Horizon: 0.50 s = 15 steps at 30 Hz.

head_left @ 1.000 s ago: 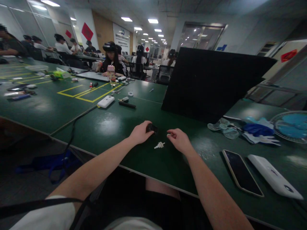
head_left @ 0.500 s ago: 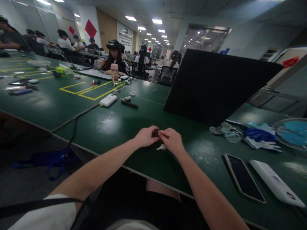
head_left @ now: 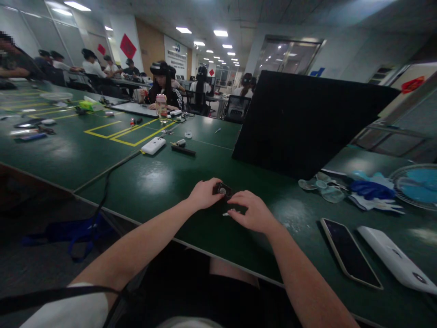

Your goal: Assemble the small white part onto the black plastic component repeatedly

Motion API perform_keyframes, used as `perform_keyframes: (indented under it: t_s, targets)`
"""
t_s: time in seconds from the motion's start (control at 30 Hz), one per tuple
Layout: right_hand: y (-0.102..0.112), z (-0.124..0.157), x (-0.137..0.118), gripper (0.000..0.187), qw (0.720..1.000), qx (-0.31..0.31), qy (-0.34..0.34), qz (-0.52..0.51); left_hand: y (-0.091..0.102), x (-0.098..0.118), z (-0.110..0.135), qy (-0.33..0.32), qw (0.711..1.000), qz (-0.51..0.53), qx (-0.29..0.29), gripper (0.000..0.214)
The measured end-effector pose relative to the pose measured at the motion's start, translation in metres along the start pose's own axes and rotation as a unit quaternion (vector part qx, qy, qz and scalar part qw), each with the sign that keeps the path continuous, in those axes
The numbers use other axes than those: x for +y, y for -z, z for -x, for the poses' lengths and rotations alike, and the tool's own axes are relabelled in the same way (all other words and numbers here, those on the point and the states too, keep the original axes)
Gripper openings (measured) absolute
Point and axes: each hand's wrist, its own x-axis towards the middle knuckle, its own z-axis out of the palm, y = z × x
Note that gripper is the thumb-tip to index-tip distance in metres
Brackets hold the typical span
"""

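Observation:
My left hand grips a small dark part with a round, pale metallic centre, holding it just above the green table. I cannot make out what kind of part it is. Close on its right, my right hand is open, thumb and fingers spread apart with nothing visible between them. Beneath those fingers lies a small item with a white pointed tip; the hand hides most of it, and I cannot see whether they touch.
A large black panel stands behind my hands. To the right are a phone, a white power bank, gloves and a fan. A white device and a black bar lie ahead. A co-worker sits opposite.
My right hand has come off the dark part, moving slightly right and down, and its fingers have opened. The part's round centre now shows. My left hand has stayed in place.

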Motion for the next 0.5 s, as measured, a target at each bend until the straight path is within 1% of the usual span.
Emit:
perform_keyframes:
  t_s: [0.07, 0.1, 0.17, 0.27, 0.33, 0.4, 0.47, 0.5]
  targets:
    - [-0.004, 0.001, 0.001, 0.023, 0.999, -0.043, -0.002, 0.019, 0.001, -0.002, -0.001, 0.006, 1.0, -0.019, 0.013, 0.044]
    - [-0.007, 0.001, 0.003, 0.023, 0.998, -0.052, -0.014, 0.033, 0.002, -0.002, -0.001, 0.01, 0.999, -0.026, 0.019, 0.044]
    - [-0.009, -0.001, 0.01, 0.025, 0.996, -0.039, -0.055, 0.058, 0.002, -0.003, -0.002, 0.016, 0.999, -0.035, 0.026, 0.043]
    - [-0.008, -0.002, 0.02, 0.022, 0.993, 0.032, -0.108, 0.037, 0.001, -0.004, -0.001, 0.018, 0.999, -0.035, 0.027, 0.042]
    - [-0.006, -0.002, 0.023, 0.018, 0.987, 0.1, -0.125, -0.016, -0.001, -0.003, 0.0, 0.016, 1.0, -0.024, 0.013, 0.043]
    - [-0.006, -0.003, 0.023, 0.021, 0.975, 0.156, -0.136, -0.075, -0.002, -0.002, 0.001, 0.016, 1.0, -0.011, -0.004, 0.043]
    - [-0.01, -0.005, 0.021, 0.024, 0.964, 0.181, -0.156, -0.119, -0.003, 0.0, 0.002, 0.011, 1.0, 0.004, -0.022, 0.043]
    - [-0.012, -0.005, 0.021, 0.026, 0.96, 0.18, -0.169, -0.133, -0.003, 0.001, 0.003, 0.005, 1.0, 0.012, -0.029, 0.043]
